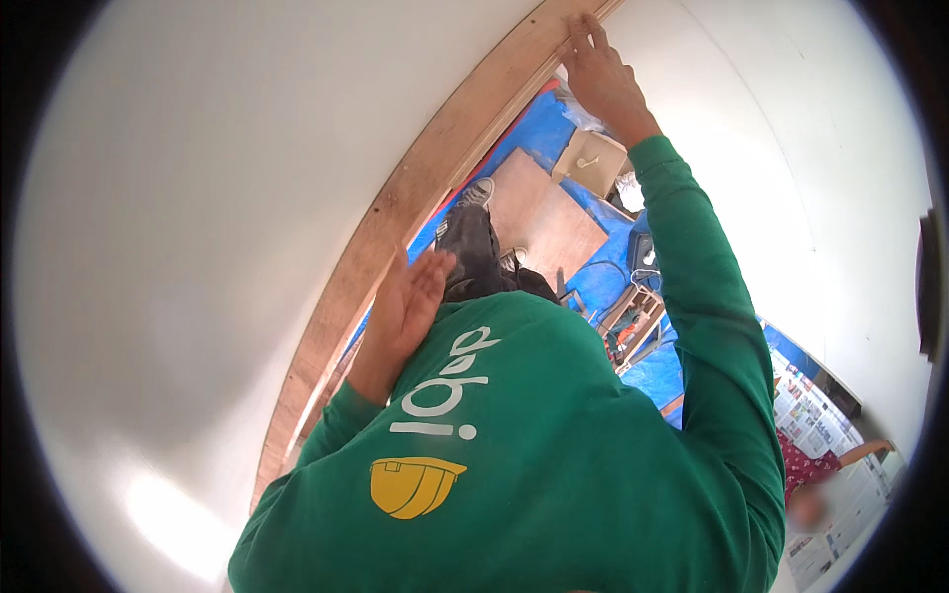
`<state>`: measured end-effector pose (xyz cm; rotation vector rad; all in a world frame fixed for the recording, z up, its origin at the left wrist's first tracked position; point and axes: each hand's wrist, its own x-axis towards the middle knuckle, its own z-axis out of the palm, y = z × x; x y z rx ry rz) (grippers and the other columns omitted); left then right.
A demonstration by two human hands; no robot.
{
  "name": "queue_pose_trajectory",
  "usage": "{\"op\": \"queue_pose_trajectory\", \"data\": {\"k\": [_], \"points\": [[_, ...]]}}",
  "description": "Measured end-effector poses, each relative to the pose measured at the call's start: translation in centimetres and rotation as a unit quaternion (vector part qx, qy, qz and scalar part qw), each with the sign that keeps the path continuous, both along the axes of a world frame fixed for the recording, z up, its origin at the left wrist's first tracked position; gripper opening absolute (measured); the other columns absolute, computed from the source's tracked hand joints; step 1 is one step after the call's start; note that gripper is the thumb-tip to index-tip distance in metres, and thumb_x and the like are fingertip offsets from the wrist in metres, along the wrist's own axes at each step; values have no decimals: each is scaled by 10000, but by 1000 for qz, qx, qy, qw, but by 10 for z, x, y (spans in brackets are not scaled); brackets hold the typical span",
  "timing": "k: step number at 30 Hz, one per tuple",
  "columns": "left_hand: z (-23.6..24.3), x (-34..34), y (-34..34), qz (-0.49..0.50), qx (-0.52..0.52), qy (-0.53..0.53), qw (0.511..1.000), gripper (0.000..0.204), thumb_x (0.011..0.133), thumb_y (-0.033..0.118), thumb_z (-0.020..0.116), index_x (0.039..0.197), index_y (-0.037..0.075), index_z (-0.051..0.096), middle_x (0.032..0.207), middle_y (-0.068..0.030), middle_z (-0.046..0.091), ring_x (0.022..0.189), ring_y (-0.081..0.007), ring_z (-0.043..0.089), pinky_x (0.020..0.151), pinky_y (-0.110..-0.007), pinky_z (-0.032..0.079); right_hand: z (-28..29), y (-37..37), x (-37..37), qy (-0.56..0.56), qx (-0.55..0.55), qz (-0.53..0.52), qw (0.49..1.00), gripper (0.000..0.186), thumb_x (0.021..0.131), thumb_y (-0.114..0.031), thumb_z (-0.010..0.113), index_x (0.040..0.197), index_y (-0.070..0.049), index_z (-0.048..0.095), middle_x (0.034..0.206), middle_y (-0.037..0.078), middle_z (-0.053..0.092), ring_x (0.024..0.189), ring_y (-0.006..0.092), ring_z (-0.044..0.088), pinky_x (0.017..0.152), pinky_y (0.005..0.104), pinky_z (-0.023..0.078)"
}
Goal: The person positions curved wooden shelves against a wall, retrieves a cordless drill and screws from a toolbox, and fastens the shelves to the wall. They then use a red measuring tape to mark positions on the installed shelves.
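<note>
A long wooden board (425, 163) runs along the white wall panel, curving from the top of the view down to the lower left. My right hand (605, 87) reaches up to its upper end, with fingertips on the wood's face and the thumb by its edge, closed on the board. Lower down, my left hand (400, 306) is beside the same board, palm turned up and fingers stretched out, holding nothing. Whether its back touches the wood, I cannot tell. Green sleeves cover both my arms.
Below me, a plywood sheet (539, 212) lies on blue tarp (593, 287) near my shoes. A cardboard box (590, 161), a black case (643, 252) and a rack of tools (633, 326) are to its right. At lower right, another person (806, 465) is beside newspaper sheets (816, 410).
</note>
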<state>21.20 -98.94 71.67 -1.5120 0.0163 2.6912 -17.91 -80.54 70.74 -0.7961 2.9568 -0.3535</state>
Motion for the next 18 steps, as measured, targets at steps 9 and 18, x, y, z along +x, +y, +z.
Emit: {"op": "queue_pose_trajectory", "data": {"k": [9,18], "points": [[-40,-57,4,327,-26,73,942,521,1028,273,749,1405,-35,567,1474,-221,575,1456,-349,481,1245,-528,389,3,-2,6,-34,-50,15,998,552,1113,-363,488,1596,-106,412,1717,193,316,1312,485,614,1016,666,521],[-32,-63,-5,199,-167,-23,965,471,1083,184,648,1423,-98,484,1493,-197,568,1324,-265,594,1128,-367,525,1,-1,10,-28,-100,-3,995,604,1077,-335,567,1618,-123,402,1715,173,333,1285,471,627,991,636,541]]}}
